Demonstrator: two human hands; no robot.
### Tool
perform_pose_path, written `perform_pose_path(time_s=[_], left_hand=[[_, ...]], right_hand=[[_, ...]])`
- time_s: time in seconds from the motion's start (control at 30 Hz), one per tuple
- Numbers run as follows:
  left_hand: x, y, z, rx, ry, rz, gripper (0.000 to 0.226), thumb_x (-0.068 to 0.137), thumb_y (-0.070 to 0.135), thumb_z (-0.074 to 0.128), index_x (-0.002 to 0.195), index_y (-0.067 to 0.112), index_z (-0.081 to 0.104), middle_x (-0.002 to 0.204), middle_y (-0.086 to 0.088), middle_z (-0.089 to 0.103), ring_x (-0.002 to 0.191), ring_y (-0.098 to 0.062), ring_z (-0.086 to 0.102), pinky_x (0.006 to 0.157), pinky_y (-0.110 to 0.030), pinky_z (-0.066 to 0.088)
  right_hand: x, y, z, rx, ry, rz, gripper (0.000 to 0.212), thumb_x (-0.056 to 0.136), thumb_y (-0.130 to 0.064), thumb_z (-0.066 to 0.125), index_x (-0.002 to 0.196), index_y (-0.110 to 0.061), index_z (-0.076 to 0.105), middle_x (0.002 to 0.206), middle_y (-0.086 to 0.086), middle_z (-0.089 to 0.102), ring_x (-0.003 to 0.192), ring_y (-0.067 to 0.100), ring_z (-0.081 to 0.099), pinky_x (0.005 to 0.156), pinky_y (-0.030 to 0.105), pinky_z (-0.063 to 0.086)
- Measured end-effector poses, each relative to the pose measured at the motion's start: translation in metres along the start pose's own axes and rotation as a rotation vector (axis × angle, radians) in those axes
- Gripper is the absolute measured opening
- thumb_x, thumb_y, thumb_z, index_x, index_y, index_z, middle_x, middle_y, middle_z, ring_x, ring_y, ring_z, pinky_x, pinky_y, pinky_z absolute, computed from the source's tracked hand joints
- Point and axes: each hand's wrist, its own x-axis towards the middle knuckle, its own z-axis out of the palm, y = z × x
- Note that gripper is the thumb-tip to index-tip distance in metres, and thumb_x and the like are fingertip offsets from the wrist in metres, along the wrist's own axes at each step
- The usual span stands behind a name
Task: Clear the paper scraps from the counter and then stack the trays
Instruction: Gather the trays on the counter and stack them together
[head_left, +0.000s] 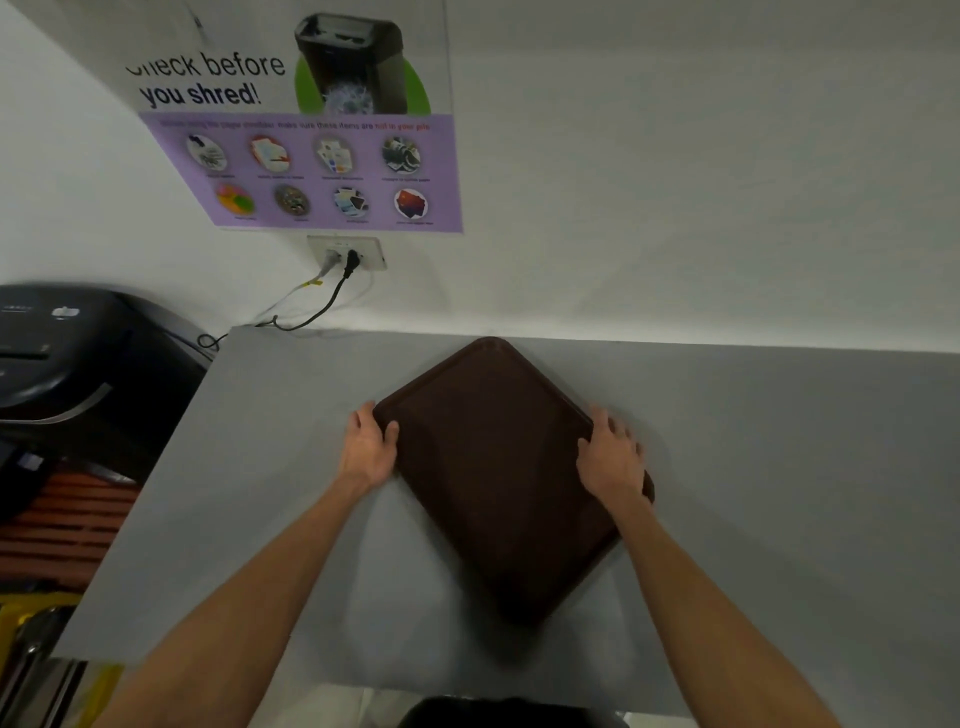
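Observation:
A dark brown tray (493, 467) lies on the grey counter (779, 467), turned so one corner points at the wall. My left hand (369, 447) grips its left rim, thumb over the edge. My right hand (613, 457) grips the right rim, fingers spread along the edge. Whether the tray sits flat or is slightly raised, I cannot tell, nor whether another tray lies beneath it. No paper scraps show on the counter.
A black paper shredder (78, 364) stands left of the counter's left edge. Cables (311, 312) run from a wall socket (348, 254) down to the counter's back left corner. A shredding poster (311, 156) hangs on the wall. A dark bin (498, 714) is below the front edge.

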Motion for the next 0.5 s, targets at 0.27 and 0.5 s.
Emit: perform_pose_path(time_s=[0.27, 0.5], left_hand=[[0.044, 0.000, -0.001, 0.084, -0.086, -0.016, 0.046, 0.102, 0.001, 0.041, 0.145, 0.013, 0.052, 0.135, -0.023, 0.061, 0.125, -0.042, 0.057, 0.107, -0.041, 0.044], [0.007, -0.020, 0.002, 0.062, -0.004, 0.015, 0.041, 0.095, -0.002, 0.049, 0.130, 0.009, 0.065, 0.108, -0.022, 0.074, 0.101, -0.041, 0.070, 0.097, -0.045, 0.053]], right_hand=[[-0.135, 0.007, 0.053, 0.513, 0.207, 0.392, 0.078, 0.107, -0.023, 0.053, 0.168, -0.017, 0.004, 0.170, 0.021, 0.017, 0.153, 0.043, 0.029, 0.121, 0.054, 0.033], [-0.091, 0.026, 0.043, 0.626, 0.322, 0.440, 0.063, 0.105, -0.004, 0.049, 0.162, -0.016, 0.024, 0.131, 0.028, 0.062, 0.115, 0.046, 0.063, 0.094, 0.047, 0.053]])
